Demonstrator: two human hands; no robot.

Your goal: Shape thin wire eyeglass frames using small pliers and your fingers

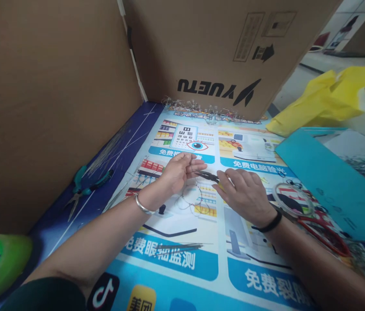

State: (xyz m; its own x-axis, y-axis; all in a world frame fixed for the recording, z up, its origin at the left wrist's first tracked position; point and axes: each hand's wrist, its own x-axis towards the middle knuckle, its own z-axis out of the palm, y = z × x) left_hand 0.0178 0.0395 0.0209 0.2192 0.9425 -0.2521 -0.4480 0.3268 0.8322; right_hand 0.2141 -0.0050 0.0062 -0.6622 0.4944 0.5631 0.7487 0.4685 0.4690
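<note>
My left hand (180,172) is pinched at the thumb and forefinger, its other fingers stretched toward the right. From it hang thin, loosely looped wires (191,199) over the printed sheet. My right hand (243,194) is closed around a pair of pliers (208,176); their dark jaws point left and reach my left fingertips. A little yellow of the handle shows, but the palm hides the rest. Whether the jaws are closed on the wire is too small to tell. Below the hands lies a small bundle of straight wires (182,248).
At left, teal-handled pliers (80,188) lie near more straight wires (108,149). Green tape (1,268) sits front left. Cardboard walls (202,47) stand behind and left, with a wire pile (208,113) at their foot. Right are a turquoise box (315,185), yellow bag (328,99) and red-handled scissors (325,235).
</note>
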